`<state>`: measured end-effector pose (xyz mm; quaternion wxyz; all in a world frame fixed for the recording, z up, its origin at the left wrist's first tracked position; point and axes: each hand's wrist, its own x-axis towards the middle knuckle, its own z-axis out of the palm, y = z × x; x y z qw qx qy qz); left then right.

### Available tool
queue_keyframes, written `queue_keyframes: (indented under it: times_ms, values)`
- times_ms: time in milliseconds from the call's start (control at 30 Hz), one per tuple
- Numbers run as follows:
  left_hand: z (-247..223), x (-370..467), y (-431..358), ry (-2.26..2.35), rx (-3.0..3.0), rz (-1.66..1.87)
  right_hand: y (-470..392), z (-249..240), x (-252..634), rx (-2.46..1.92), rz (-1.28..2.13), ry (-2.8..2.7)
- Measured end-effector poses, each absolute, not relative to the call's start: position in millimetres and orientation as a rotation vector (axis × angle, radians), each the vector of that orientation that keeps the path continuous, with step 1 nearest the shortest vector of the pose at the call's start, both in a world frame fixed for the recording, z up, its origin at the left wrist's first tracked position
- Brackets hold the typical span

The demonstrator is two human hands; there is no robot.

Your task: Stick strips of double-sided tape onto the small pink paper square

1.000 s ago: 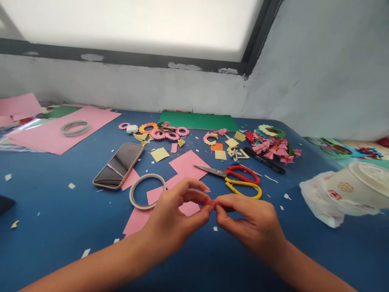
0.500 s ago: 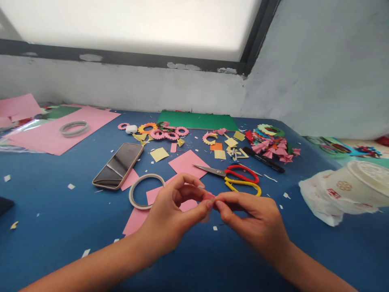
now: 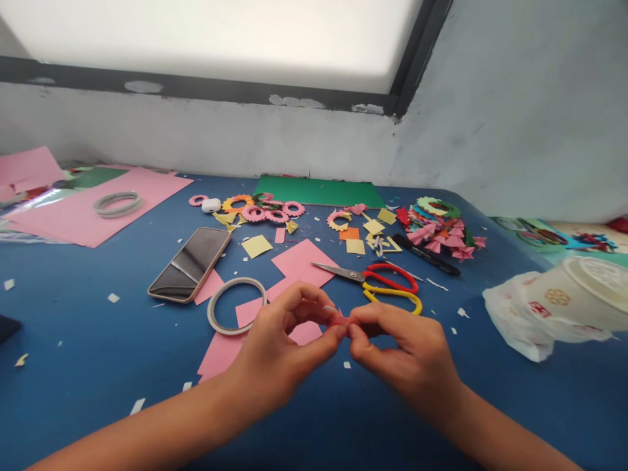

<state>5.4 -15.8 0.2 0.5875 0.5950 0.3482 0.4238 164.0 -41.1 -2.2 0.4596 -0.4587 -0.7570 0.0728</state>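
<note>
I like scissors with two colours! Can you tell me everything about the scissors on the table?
The scissors lie flat on the blue table, just beyond the two hands, which do not touch them. One handle loop is red, the other yellow, and they look like plastic. The grey metal blades are shut and point left, with the tip resting over a pink paper sheet. A black pen lies behind them, apart.

No readable text. Only marks: paper cup (image 3: 583, 294) inside plastic bag (image 3: 510, 324), lying at right on desk (image 3: 88, 340), has a red printed block w/ white characters, too small/blurred to read, plus a tan round emblem, no letters made out. Phone (image 3: 190, 263) screen dark, nothing on it.
</note>
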Motion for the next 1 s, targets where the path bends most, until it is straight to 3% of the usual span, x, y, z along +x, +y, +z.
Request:
queue_keyframes:
  times_ms: [1000]
  values:
    - [4.3, 8.1, -11.5, 0.647, 1.029, 0.935, -43.3, 2.2, 164.9, -1.159, 0.343, -1.728]
